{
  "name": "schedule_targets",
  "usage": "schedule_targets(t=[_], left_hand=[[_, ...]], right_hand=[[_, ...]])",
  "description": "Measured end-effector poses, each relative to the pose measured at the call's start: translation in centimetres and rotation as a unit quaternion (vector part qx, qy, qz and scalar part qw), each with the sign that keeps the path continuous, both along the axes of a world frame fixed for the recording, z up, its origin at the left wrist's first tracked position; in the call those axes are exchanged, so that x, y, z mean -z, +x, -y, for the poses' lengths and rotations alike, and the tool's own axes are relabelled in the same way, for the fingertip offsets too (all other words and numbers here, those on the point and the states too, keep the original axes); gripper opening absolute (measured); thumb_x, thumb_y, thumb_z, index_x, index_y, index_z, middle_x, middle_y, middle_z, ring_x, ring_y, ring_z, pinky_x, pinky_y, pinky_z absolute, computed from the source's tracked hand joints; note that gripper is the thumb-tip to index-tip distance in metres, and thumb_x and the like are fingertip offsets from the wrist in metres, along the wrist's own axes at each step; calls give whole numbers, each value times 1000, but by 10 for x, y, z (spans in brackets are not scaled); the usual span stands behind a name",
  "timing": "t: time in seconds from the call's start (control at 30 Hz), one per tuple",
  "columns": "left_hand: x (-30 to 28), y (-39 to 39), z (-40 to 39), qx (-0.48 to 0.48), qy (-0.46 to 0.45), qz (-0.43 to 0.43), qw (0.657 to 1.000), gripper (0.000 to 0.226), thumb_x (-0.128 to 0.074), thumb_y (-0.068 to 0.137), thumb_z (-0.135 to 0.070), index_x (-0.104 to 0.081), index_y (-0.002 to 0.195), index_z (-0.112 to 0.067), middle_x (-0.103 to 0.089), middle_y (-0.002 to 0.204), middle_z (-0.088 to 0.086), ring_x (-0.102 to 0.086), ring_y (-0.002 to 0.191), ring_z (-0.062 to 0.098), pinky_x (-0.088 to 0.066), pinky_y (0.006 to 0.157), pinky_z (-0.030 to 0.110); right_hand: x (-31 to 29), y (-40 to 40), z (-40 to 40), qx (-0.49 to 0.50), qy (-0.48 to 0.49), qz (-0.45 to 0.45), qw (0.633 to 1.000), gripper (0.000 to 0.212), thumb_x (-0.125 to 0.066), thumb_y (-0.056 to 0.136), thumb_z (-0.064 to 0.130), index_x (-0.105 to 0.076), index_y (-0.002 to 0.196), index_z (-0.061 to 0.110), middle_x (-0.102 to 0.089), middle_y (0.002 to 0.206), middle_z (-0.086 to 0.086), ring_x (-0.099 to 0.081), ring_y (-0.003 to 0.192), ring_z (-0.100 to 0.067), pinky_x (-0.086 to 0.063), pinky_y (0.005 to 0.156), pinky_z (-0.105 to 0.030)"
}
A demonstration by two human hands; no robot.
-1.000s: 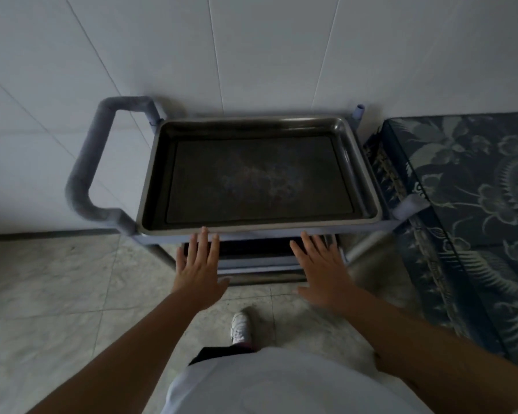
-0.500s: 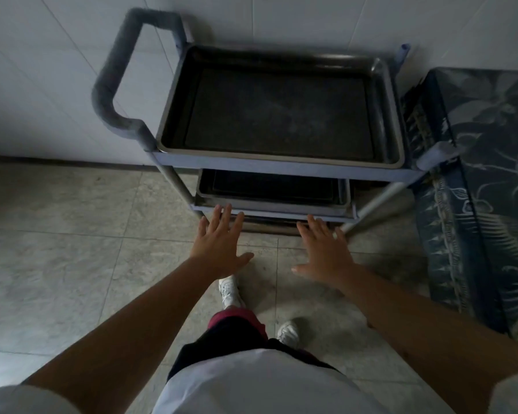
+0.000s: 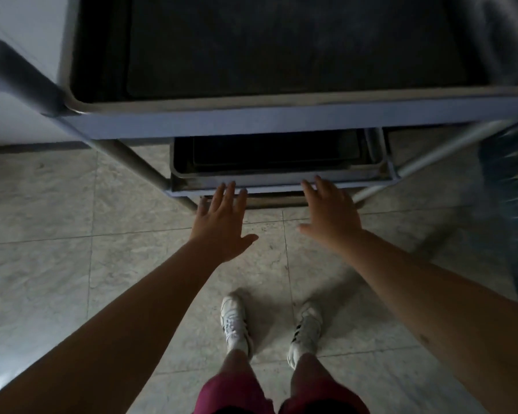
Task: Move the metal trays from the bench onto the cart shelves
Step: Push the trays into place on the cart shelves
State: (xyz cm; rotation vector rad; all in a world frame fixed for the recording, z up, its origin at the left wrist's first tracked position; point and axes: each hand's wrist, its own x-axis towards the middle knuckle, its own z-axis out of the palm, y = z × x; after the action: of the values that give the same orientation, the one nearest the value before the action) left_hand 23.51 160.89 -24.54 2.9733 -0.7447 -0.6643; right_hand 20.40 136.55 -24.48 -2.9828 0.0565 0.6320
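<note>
1. The lower tray [image 3: 277, 162] sits on the cart's lower shelf [image 3: 281, 188], just ahead of both hands. Its long axis runs left to right, across the reach.
2. The left hand [image 3: 222, 224] and right hand [image 3: 332, 218] flank the middle of the tray's near edge. Each grip is wide, fingers spread and straight, holding nothing. Fingertips reach the shelf's front lip; whether they touch it I cannot tell. Neither hand is clearly nearer.
3. The upper tray [image 3: 266, 52] fills the top shelf, above and beyond the hands.
4. Count: two trays, two hands, one cart [image 3: 281, 118], with its handle [image 3: 18, 76] up to the left.
</note>
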Motion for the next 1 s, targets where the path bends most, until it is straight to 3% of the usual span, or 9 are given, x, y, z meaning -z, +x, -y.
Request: schedule_targets(t=[0.13, 0.3, 0.4, 0.5, 0.67, 0.9, 1.0], left_hand=[[78, 45, 4, 16, -1, 44, 999, 111, -53, 86, -70, 15, 156, -17, 17, 165, 14, 15, 151, 30, 5, 117, 52], [143, 94, 9, 14, 2, 106, 994, 117, -63, 80, -69, 6, 158, -16, 2, 168, 14, 0, 153, 32, 1, 118, 52], [156, 109, 13, 8, -9, 142, 990, 101, -67, 80, -64, -20, 156, -17, -35, 158, 12, -30, 145, 35, -14, 117, 62], [158, 115, 16, 8, -53, 193, 980, 68, -67, 82, -61, -49, 134, -20, -63, 126, 8, -57, 117, 35, -36, 103, 54], [171, 112, 12, 24, -97, 278, 955, 63, -71, 81, -56, -56, 128, -16, -67, 116, 11, -61, 106, 37, -43, 88, 48], [195, 96, 8, 13, -150, 430, 890, 50, -78, 76, -48, -65, 108, -12, -72, 94, 12, -67, 84, 37, -43, 72, 43], [200, 90, 11, -4, -181, 454, 873, 44, -80, 74, -47, -66, 99, -13, -72, 87, 11, -66, 78, 36, -41, 70, 42]], right_hand=[[69, 45, 13, 5, -10, 47, 999, 109, -78, 75, 50, -11, 156, 20, -8, 166, -12, -13, 149, -34, -23, 115, -54], [128, 78, 39, -39, -40, 72, 996, 117, -79, 72, 52, -5, 157, 22, -8, 166, -9, -8, 151, -33, -15, 117, -54], [144, 84, 48, -49, -61, 120, 990, 103, -81, 69, 51, -27, 151, 20, -43, 149, -12, -38, 136, -35, -26, 113, -53], [150, 90, 54, -64, -38, 193, 978, 73, -85, 68, 37, -50, 129, 20, -60, 117, -11, -56, 107, -37, -39, 98, -50], [162, 93, 65, -108, -9, 242, 964, 62, -86, 67, 37, -55, 117, 18, -64, 103, -9, -60, 88, -33, -36, 75, -40], [173, 86, 66, -94, 23, 308, 946, 41, -83, 71, 35, -60, 100, 18, -57, 90, 0, -56, 77, -28, -38, 61, -34], [181, 77, 66, -88, -13, 352, 932, 36, -80, 75, 38, -61, 99, 20, -61, 94, -1, -60, 82, -32, -44, 64, -36]])
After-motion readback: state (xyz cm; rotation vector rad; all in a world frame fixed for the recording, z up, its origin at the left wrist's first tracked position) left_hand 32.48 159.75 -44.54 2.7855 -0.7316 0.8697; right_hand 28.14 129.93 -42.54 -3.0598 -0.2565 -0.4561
